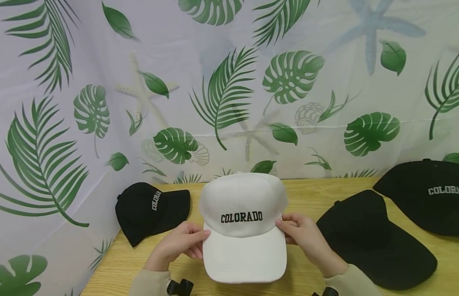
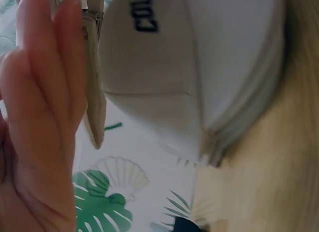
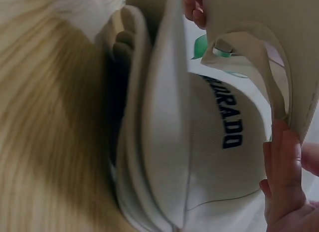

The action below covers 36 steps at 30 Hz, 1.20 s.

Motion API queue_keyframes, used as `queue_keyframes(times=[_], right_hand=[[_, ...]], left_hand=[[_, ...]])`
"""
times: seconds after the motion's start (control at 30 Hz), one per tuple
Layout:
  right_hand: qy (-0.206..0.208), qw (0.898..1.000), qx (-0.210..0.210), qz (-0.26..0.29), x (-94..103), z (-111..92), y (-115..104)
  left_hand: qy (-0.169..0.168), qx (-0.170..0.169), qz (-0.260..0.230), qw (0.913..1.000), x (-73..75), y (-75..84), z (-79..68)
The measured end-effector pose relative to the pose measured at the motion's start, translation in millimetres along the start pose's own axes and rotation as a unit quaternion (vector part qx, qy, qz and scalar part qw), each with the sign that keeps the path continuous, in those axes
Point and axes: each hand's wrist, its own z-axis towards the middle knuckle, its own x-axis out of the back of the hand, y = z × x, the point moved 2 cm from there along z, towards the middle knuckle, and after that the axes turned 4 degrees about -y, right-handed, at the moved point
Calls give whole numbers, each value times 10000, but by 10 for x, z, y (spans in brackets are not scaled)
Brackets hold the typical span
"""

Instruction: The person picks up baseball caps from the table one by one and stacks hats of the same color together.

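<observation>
A white baseball cap [image 1: 245,257] with dark COLORADO lettering faces me above the wooden table, its brim angled down. My left hand [image 1: 179,242] pinches its left edge, thumb in front and fingers behind. On the opposite edge my right hand [image 1: 307,238] grips it in the same way. From the right wrist, the held cap's back opening and strap [image 3: 271,77] show beside the right fingers [image 3: 284,162]. Beyond it sit more white caps [image 3: 219,177], nested with layered brims and like lettering; the left wrist view shows this stack [image 2: 154,62] too. The head view hides it.
At the left lies a black COLORADO cap [image 1: 140,211] near the wall cloth. On the right are a plain-sided black cap [image 1: 362,238] and, further right, another black COLORADO cap [image 1: 407,189]. A leaf-printed cloth [image 1: 229,102] hangs behind the wooden table [image 1: 303,189].
</observation>
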Motion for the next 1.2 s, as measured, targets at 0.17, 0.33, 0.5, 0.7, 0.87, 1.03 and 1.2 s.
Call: queue_keyframes(times=[0.17, 0.33, 0.5, 0.7, 0.87, 1.03, 1.2], right_hand=[[136, 9994, -254, -209, -52, 100, 106], [252, 9968, -446, -608, -60, 155, 210], [370, 9940, -455, -928, -34, 170, 267], [420, 9868, -351, -1521, -10, 208, 303], [407, 9770, -259, -2076, 9, 230, 300], [150, 9697, -278, -2424, 10, 209, 259], [-334, 9655, -138, -2579, -7, 177, 210]], left_hand=[[126, 449, 293, 9985, 16, -171, 88], [213, 562, 385, 9974, -15, -254, 129], [232, 669, 397, 9967, -53, -322, 185], [367, 727, 475, 9955, -99, -346, 233], [566, 782, 476, 9942, -109, -325, 246], [616, 838, 508, 9933, -113, -315, 243], [701, 840, 547, 9925, -109, -318, 245]])
